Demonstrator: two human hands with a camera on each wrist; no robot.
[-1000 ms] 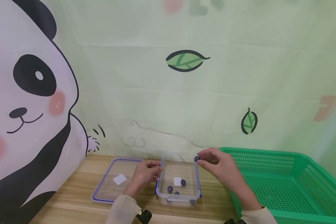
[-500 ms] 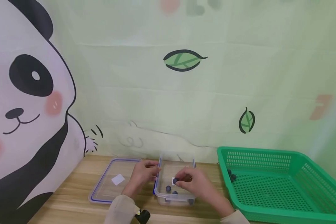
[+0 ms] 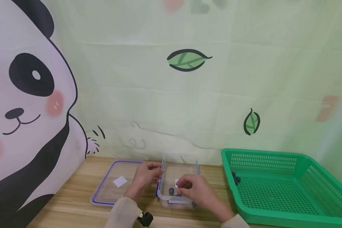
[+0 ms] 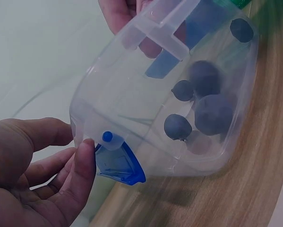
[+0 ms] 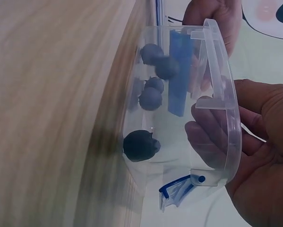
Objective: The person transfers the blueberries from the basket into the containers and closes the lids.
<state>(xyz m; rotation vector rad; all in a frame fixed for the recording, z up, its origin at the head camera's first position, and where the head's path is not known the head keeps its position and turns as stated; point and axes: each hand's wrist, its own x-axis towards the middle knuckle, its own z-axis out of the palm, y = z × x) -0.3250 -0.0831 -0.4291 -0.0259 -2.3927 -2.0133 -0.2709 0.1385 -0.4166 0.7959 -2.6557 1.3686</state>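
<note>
On the desk (image 3: 74, 209), the clear box (image 3: 178, 190) with blue clips sits between its lid (image 3: 117, 183) at 9 o'clock and the green basket (image 3: 279, 190) at 3 o'clock. The left hand (image 3: 144, 177) holds the box's left wall, thumb and fingers clamped on the rim. The right hand (image 3: 195, 190) reaches inside over the blueberries (image 4: 198, 101), fingers curled; whether it pinches one I cannot tell.

A clear plastic container (image 3: 179, 186) with blue clips stands upright and uncovered on the wooden table (image 3: 74, 209); several dark blueberries (image 4: 178, 126) lie loose on its bottom.
</note>
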